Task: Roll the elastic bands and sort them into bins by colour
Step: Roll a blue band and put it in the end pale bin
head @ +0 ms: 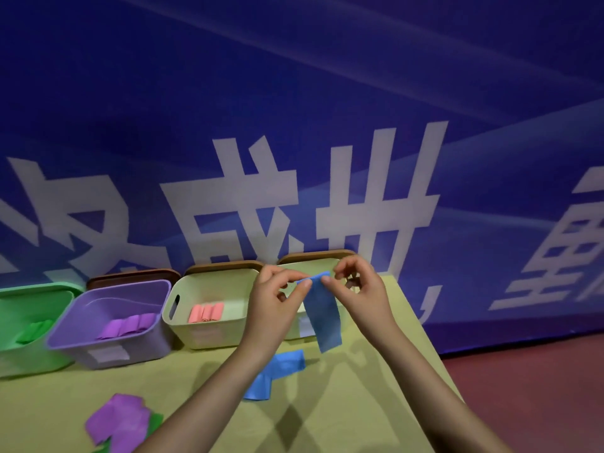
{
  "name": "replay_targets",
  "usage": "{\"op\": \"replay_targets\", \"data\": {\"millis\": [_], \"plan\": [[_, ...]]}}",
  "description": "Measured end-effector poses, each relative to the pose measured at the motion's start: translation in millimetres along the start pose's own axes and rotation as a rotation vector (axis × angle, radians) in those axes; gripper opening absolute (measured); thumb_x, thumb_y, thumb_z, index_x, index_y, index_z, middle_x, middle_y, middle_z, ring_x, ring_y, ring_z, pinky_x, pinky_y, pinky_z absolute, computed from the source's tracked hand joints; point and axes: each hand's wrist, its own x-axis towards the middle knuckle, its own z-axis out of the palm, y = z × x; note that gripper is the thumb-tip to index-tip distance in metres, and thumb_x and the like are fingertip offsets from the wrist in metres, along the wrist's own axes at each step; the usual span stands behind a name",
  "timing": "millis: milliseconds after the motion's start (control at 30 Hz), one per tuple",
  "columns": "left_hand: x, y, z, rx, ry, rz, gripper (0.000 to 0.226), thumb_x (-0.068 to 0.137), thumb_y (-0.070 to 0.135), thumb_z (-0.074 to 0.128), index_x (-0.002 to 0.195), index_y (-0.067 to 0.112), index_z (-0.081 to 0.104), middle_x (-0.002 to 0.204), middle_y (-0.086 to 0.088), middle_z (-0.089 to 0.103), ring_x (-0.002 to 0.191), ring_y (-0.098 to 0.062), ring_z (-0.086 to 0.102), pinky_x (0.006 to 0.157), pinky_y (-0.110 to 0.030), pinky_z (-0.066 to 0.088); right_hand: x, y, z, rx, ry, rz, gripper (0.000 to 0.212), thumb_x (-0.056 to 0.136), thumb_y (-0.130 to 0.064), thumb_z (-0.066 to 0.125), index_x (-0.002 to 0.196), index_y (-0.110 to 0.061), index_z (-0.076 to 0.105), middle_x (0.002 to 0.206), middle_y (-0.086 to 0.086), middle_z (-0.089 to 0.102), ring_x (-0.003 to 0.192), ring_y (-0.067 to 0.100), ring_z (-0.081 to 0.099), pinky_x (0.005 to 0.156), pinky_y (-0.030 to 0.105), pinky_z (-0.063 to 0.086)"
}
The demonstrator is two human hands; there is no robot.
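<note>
Near the front edge of the table (359,403), toward its left corner, some flat purple bands (119,420) lie in a loose heap with a green band (156,420) showing from under them; they look like a pile waiting for their turn. A little further in, near the middle of the table, two flat blue bands (277,371) lie crossed over each other, not yet rolled. Above them the person holds one blue band (323,315) up in the air. The left hand (277,299) pinches its top edge between thumb and fingertips, and the right hand (356,289) pinches the same edge from the other side, so the strip hangs down freely. I think this hold is chosen to start the roll from the top end. Along the far edge of the table the bins stand in a row: a green bin (49,289) with green rolls, a purple bin (78,315) with purple rolls (129,325), a cream bin (212,335) with pink rolls (206,312), and another cream bin (313,261) mostly hidden behind the hands. Whether this last one holds blue rolls I cannot tell. Each bin is set close so that a finished roll can be dropped quickly.
</note>
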Motion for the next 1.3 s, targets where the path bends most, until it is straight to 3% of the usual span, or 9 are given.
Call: {"op": "replay_targets", "data": {"millis": [133, 267, 400, 533, 633, 733, 967, 1067, 1300], "plan": [[3.0, 11.7, 6.9, -0.073, -0.017, 0.012, 0.019, 0.088, 0.011, 0.065, 0.078, 0.027, 0.066, 0.088, 0.011, 0.057, 0.082, 0.0, 0.054, 0.067, -0.012, 0.041, 1.0, -2.8, -13.2, 0.078, -0.157, 0.053, 0.025, 0.086, -0.024, 0.069, 0.11, -0.025, 0.061, 0.111, -0.009, 0.064, 0.108, 0.006, 0.059, 0.089, 0.023, 0.049], [7.7, 24.0, 9.6, -0.307, -0.064, -0.146, 0.012, 0.091, 0.01, 0.06, 0.083, 0.016, 0.066, 0.066, 0.016, 0.061, 0.06, -0.001, 0.05, 0.058, -0.014, 0.042, -2.7, -6.4, -17.7, 0.182, -0.195, 0.123, 0.012, 0.092, -0.011, 0.061, 0.097, -0.017, 0.069, 0.092, -0.006, 0.07, 0.087, 0.005, 0.065, 0.079, 0.022, 0.05], [8.9, 21.1, 9.3, -0.376, -0.082, -0.215, 0.012, 0.093, 0.013, 0.058, 0.087, 0.017, 0.067, 0.076, 0.006, 0.063, 0.071, -0.007, 0.054, 0.061, -0.02, 0.045, -7.6, -5.3, -16.2, 0.137, -0.269, 0.163, 0.013, 0.094, -0.016, 0.058, 0.086, -0.015, 0.068, 0.075, -0.008, 0.063, 0.073, 0.004, 0.056, 0.069, 0.02, 0.046], [8.5, 15.2, 7.8, -0.414, -0.092, -0.268, 0.015, 0.093, 0.012, 0.057, 0.083, 0.016, 0.067, 0.073, 0.003, 0.062, 0.068, -0.01, 0.054, 0.059, -0.021, 0.045, -13.1, -2.3, -4.7, 0.175, -0.259, 0.212, 0.035, 0.095, -0.025, 0.056, 0.065, -0.014, 0.045, 0.061, -0.002, 0.034, 0.058, 0.009, 0.033, 0.057, 0.026, 0.027], [12.3, 12.4, 5.5, -0.421, -0.067, -0.279, 0.014, 0.093, 0.011, 0.057, 0.083, 0.013, 0.067, 0.074, 0.001, 0.062, 0.068, -0.012, 0.054, 0.057, -0.02, 0.044, -14.2, -0.9, 5.3, 0.305, -0.257, 0.289, 0.03, 0.098, -0.026, 0.049, 0.08, -0.003, 0.058, 0.061, -0.001, 0.057, 0.058, 0.012, 0.055, 0.059, 0.023, 0.042], [25.0, 8.3, 0.4, -0.451, -0.004, -0.309, 0.012, 0.094, 0.013, 0.056, 0.087, 0.011, 0.066, 0.08, -0.003, 0.062, 0.074, -0.015, 0.055, 0.065, -0.027, 0.045, -14.6, 2.0, 13.9, 0.421, -0.335, 0.356, 0.025, 0.094, -0.029, 0.056, 0.086, -0.006, 0.061, 0.068, 0.013, 0.064, 0.056, 0.025, 0.063, 0.057, 0.028, 0.052], [60.5, -11.9, -30.9, -0.425, 0.207, -0.282, 0.012, 0.096, 0.015, 0.053, 0.089, 0.015, 0.063, 0.084, -0.005, 0.06, 0.073, -0.013, 0.054, 0.066, -0.026, 0.047, -10.6, 21.9, 21.1, 0.361, -0.522, 0.411, 0.025, 0.08, -0.031, 0.067, 0.07, -0.009, 0.058, 0.051, 0.003, 0.056, 0.041, 0.014, 0.051, 0.045, 0.022, 0.042], [74.0, -31.8, -45.8, -0.426, 0.358, -0.346, 0.015, 0.097, 0.017, 0.052, 0.086, 0.02, 0.062, 0.088, -0.004, 0.062, 0.082, -0.018, 0.056, 0.072, -0.031, 0.048, -18.6, 35.6, 17.7, 0.314, -0.54, 0.475, 0.02, 0.08, -0.028, 0.067, 0.068, -0.014, 0.059, 0.05, -0.001, 0.05, 0.04, 0.012, 0.044, 0.041, 0.021, 0.037], [70.2, -55.0, -59.7, -0.468, 0.525, -0.419, 0.014, 0.098, 0.015, 0.048, 0.089, 0.018, 0.058, 0.089, 0.002, 0.058, 0.085, -0.013, 0.054, 0.066, -0.021, 0.048, -48.7, 81.5, -2.0, 0.156, -0.492, 0.536, 0.027, 0.083, -0.031, 0.069, 0.071, -0.009, 0.059, 0.052, 0.006, 0.045, 0.047, 0.016, 0.041, 0.048, 0.026, 0.034]]}}
